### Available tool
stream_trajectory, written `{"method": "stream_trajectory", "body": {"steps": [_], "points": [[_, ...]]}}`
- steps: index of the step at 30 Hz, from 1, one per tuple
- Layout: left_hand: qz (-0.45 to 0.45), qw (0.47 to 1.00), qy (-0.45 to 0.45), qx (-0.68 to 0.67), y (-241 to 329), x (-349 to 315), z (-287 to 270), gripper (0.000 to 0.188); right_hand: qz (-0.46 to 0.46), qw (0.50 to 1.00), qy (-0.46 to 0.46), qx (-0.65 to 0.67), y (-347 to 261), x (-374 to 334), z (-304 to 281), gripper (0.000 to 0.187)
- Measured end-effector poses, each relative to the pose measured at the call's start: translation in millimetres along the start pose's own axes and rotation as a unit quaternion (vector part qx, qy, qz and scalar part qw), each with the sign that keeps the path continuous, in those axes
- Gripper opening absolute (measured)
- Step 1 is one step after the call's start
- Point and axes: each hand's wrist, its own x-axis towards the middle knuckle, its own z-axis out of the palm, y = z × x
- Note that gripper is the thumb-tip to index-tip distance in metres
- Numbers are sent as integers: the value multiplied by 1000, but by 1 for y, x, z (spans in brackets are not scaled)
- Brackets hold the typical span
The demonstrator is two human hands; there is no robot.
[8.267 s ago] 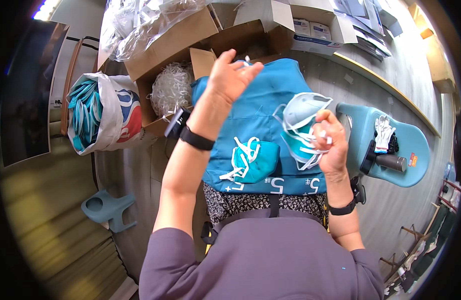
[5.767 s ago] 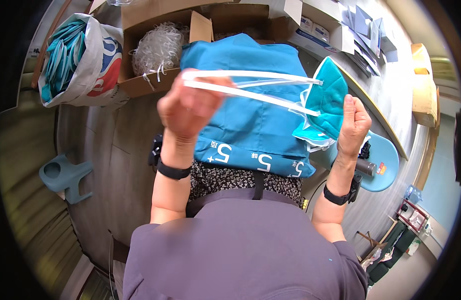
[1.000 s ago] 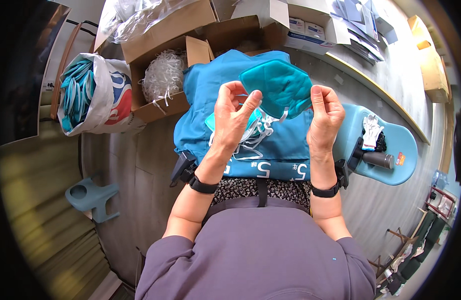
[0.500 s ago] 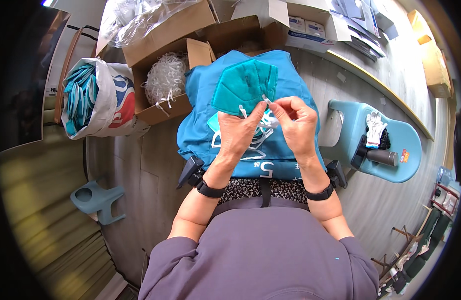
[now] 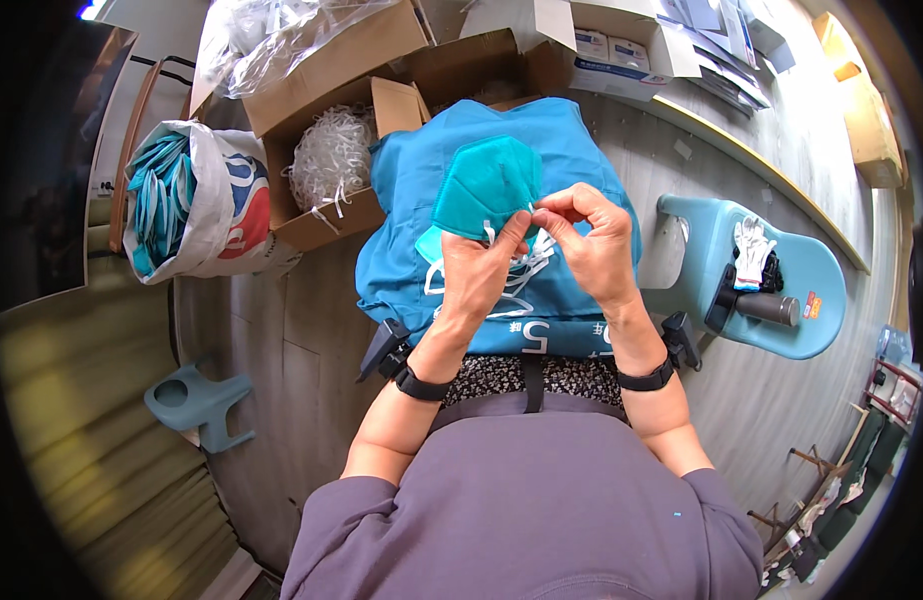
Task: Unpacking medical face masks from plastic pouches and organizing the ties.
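Teal mask (image 5: 486,185), just one, occupies two hands (image 5: 471,278) (image 5: 598,250).

The teal mask (image 5: 484,188) has shifted left, and the right hand (image 5: 593,240) has come inward, apparently pinching a strap (image 5: 530,208).

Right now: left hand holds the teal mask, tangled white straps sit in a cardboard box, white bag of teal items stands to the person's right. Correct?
One slip: the head view shows the white bag to the person's left, not right. The rest stands: left hand holds the teal mask, tangled white straps sit in a cardboard box.
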Motion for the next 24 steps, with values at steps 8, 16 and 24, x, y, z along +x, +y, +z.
{"method": "stream_trajectory", "body": {"steps": [8,16,24], "points": [[-41,999,-27,-13,5,-17,4,19,-14,985,155,-80,23,29,-41,7],[-137,971,-5,-193,6,-13,-6,22,154,958,-114,211,-18,15,-28,21],[-168,966,-24,-196,6,-12,-16,19,96,966,-209,122,-16,4,-24,24]]}}
